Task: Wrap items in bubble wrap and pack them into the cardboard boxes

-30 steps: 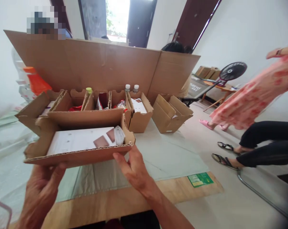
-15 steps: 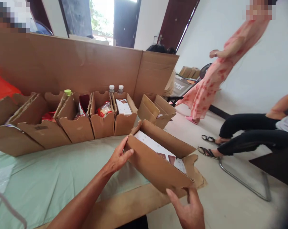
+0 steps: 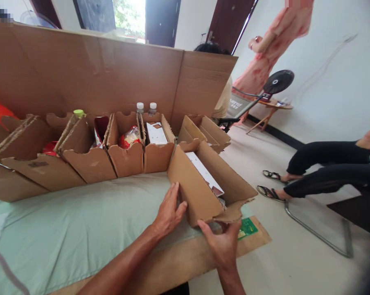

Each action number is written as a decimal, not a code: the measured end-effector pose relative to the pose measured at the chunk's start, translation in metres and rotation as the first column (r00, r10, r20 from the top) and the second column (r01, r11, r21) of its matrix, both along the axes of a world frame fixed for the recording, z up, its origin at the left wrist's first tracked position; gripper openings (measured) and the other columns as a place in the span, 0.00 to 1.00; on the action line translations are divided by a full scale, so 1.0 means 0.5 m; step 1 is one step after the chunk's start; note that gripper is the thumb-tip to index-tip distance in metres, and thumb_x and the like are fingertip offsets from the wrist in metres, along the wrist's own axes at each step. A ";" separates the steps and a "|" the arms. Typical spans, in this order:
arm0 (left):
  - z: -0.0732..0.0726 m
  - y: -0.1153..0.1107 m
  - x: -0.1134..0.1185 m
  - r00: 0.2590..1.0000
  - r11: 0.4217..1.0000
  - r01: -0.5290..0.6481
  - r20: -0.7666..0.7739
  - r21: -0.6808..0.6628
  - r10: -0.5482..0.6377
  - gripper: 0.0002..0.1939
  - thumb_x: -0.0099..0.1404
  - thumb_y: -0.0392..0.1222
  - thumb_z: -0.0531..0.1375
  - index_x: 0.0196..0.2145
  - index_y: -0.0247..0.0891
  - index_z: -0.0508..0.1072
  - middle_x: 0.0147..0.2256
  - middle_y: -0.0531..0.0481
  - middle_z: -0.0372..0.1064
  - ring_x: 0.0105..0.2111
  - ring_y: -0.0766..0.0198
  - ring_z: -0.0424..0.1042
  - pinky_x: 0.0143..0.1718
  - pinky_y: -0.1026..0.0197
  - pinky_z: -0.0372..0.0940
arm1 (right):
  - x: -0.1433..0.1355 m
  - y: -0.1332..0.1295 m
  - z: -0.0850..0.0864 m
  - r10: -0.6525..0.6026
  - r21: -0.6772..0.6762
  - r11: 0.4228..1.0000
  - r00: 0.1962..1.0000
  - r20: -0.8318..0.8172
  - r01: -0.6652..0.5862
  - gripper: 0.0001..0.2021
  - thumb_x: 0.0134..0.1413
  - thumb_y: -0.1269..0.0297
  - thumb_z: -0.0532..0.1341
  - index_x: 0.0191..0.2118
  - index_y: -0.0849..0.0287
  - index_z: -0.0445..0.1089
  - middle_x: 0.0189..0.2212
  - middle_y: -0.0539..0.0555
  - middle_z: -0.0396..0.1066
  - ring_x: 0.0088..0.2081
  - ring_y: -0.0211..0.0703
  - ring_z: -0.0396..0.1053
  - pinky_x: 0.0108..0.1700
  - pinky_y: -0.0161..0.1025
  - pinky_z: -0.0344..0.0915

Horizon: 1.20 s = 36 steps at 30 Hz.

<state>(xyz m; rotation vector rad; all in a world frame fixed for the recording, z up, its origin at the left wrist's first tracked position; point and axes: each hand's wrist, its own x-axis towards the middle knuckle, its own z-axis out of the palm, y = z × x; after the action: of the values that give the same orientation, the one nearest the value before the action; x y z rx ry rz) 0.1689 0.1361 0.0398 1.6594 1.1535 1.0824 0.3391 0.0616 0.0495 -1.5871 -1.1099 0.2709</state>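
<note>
Here we are with both hands on the cardboard magazine file point(image 3: 192, 186), which stands over the counter's point(image 3: 160, 266) near edge, a white box point(image 3: 205, 174) inside it. Our left hand point(image 3: 169, 211) lies open along the file's left side, fingers extended, thumb apart; our right hand point(image 3: 222, 243) is partly closed on its near end, thumb in front. Left of the file runs a row of matching files point(image 3: 93, 166); just behind it sits another file point(image 3: 215, 133), and right of its near end, a green card point(image 3: 249, 227).

Cardboard bin point(image 3: 192, 190) | open-topped, tilted | white box point(image 3: 205, 174) inside
</note>
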 end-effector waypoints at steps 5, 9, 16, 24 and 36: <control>-0.017 -0.013 -0.020 0.994 0.994 0.101 -0.043 0.031 -0.099 0.32 0.66 0.41 0.57 0.66 0.36 0.63 0.67 0.36 0.62 0.67 0.47 0.61 0.70 0.38 0.54 | -0.049 0.023 0.012 -0.101 0.022 0.995 0.994 0.029 0.100 0.59 0.43 0.44 0.74 0.74 0.58 0.42 0.69 0.71 0.52 0.65 0.65 0.61 0.56 0.58 0.70; -0.028 -0.020 -0.028 0.989 0.989 0.138 -0.063 0.048 -0.134 0.34 0.65 0.39 0.57 0.68 0.33 0.61 0.69 0.34 0.57 0.69 0.47 0.57 0.70 0.38 0.52 | -0.070 0.056 0.022 -0.058 0.054 0.997 0.997 0.051 0.055 0.57 0.46 0.45 0.73 0.74 0.59 0.42 0.68 0.70 0.53 0.65 0.63 0.61 0.55 0.56 0.72; -0.024 -0.072 -0.033 0.965 0.974 0.218 -0.162 0.063 -0.206 0.38 0.57 0.31 0.58 0.66 0.35 0.64 0.68 0.34 0.58 0.70 0.44 0.56 0.70 0.35 0.54 | -0.080 0.221 0.038 0.108 0.066 0.992 0.994 0.014 -0.109 0.58 0.46 0.44 0.71 0.73 0.62 0.41 0.71 0.74 0.44 0.70 0.65 0.52 0.56 0.57 0.72; -0.008 -0.182 -0.088 0.804 0.906 0.410 -0.509 0.101 -0.307 0.34 0.54 0.27 0.58 0.60 0.38 0.71 0.69 0.36 0.58 0.70 0.41 0.55 0.68 0.31 0.53 | -0.086 0.193 0.032 0.305 -0.044 0.950 0.897 0.321 -0.308 0.26 0.63 0.53 0.60 0.63 0.58 0.64 0.56 0.65 0.71 0.59 0.57 0.69 0.61 0.58 0.67; -0.064 -0.176 -0.071 0.832 0.879 0.375 -0.525 0.293 -0.181 0.21 0.58 0.34 0.62 0.51 0.37 0.75 0.63 0.34 0.67 0.65 0.41 0.64 0.66 0.35 0.61 | -0.050 0.282 0.030 0.355 -0.200 0.935 0.808 0.470 -0.294 0.30 0.56 0.57 0.62 0.63 0.61 0.65 0.65 0.68 0.64 0.66 0.65 0.62 0.62 0.65 0.63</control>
<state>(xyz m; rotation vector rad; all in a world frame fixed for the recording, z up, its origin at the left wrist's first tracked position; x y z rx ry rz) 0.1334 0.0480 0.0076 2.4337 0.9752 0.7451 0.3142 0.2025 0.0643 -1.6086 -1.8121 0.1510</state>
